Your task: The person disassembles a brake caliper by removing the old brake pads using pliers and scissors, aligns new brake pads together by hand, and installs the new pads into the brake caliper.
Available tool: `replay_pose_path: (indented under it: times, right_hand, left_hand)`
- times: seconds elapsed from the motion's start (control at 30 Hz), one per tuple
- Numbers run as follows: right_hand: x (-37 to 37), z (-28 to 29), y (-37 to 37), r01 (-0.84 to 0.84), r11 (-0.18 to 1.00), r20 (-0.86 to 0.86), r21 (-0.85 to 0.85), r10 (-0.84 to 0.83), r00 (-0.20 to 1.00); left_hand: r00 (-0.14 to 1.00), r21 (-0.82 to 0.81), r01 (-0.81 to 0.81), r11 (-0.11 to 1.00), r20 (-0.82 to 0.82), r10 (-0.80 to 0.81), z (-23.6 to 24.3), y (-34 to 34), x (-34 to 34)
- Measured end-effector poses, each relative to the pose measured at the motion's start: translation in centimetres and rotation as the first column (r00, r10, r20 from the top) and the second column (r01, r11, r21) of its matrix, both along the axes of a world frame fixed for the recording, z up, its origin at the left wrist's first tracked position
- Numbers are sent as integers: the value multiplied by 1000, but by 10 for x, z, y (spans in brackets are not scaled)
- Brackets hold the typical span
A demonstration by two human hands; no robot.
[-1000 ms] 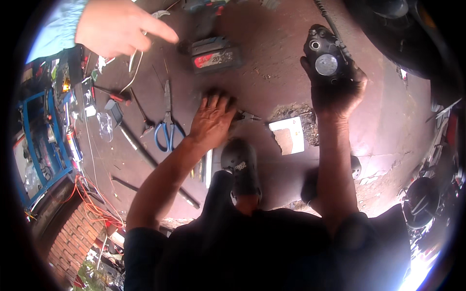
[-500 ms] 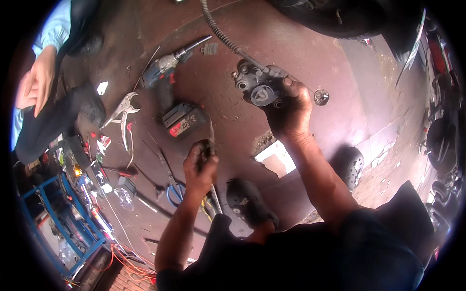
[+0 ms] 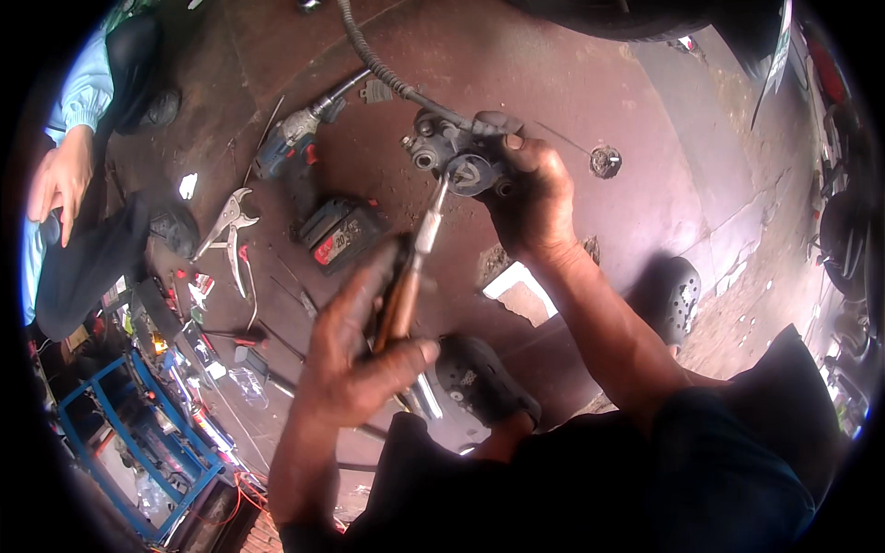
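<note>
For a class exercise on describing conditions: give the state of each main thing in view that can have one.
Metal part: held above the floor
Hose: curved, leading to the metal part
Wooden-handled tool: tip at the metal part
Right hand: closed on the metal part
Left hand: fingers and thumb spread; whether it grips is unclear
Locking pliers: jaws apart
Power tool: lying on the floor

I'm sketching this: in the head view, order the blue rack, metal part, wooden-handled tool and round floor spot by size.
Largest: blue rack
Then metal part and wooden-handled tool, too alike to rank
Smallest: round spot
</note>
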State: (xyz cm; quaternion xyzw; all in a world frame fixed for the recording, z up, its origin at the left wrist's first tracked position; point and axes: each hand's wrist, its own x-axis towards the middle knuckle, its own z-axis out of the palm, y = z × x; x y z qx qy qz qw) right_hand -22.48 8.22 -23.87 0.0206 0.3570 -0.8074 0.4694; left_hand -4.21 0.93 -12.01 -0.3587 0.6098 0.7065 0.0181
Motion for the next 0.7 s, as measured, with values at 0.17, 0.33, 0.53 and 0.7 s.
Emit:
replay_pose_path:
  times: [0.17, 0.33, 0.53, 0.7]
  right_hand:
    - [3, 4, 1, -19, 1000, 5, 19, 19, 1000]
    - [3, 9, 0, -26, 999, 9, 44, 26, 1000]
    - [0, 12, 0, -36, 999, 12, 20, 36, 999]
    - [-10, 4, 1, -40, 996, 7, 84, 40, 999]
  left_hand:
    - [999, 73, -30, 997, 13, 29, 11, -21, -25]
    - [995, 228, -87, 970, 59, 76, 17, -31, -37]
    - [999, 207, -43, 977, 37, 36, 22, -33, -43]
    - [989, -292, 85, 953, -91, -116, -9, -26, -2]
